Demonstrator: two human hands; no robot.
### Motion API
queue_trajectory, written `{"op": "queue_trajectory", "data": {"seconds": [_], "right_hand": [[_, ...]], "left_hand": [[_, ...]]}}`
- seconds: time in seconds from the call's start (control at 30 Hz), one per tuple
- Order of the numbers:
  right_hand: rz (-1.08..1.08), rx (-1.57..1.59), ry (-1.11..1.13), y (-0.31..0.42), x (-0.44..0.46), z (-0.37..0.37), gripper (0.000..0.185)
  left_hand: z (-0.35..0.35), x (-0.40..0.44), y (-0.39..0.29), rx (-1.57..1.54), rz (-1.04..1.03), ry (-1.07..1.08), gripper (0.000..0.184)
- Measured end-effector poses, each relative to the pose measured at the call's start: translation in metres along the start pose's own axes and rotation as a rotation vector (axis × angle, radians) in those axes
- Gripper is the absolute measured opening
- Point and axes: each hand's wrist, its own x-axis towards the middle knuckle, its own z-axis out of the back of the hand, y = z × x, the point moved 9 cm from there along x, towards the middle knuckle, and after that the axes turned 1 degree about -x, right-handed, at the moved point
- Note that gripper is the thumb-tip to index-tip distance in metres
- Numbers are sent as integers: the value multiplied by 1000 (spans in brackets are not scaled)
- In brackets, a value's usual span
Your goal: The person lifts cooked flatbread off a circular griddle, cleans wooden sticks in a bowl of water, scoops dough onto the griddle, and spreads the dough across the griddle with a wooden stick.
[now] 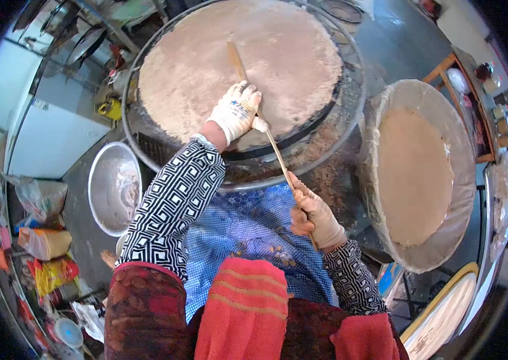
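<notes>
A large flat round pancake (194, 57) covers the dark round griddle (278, 147) in front of me. Across it points a long wooden spatula (236, 58) whose flat end faces away from me. My left hand (236, 113), in a white glove, grips the spatula near its blade, with fingers curled over the wood just above the pancake. Farther down, my right hand (317, 216) is wrapped around the thin handle, closer to my body; its fingertips look bare. A small whitish lump, perhaps part of the glove, sits on the handle just beyond my left hand.
A metal ring (248, 187) surrounds the griddle. On the right stands a big plastic-lined tub (467, 222) of brown batter (413, 177). A metal basin (99, 213) with some residue is at left. Blue checked cloth (248, 240) hangs below the griddle; a red towel (245, 312) covers my lap.
</notes>
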Motion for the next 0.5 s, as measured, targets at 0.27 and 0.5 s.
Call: {"op": "queue_trajectory", "data": {"seconds": [0.27,0.5], "right_hand": [[43,-483,124,-49,54,-67,48],[124,-580,-96,-39,44,-62,44]], "left_hand": [[40,-153,94,70,146,1,69],[82,-235,71,158,322,12,56]]}}
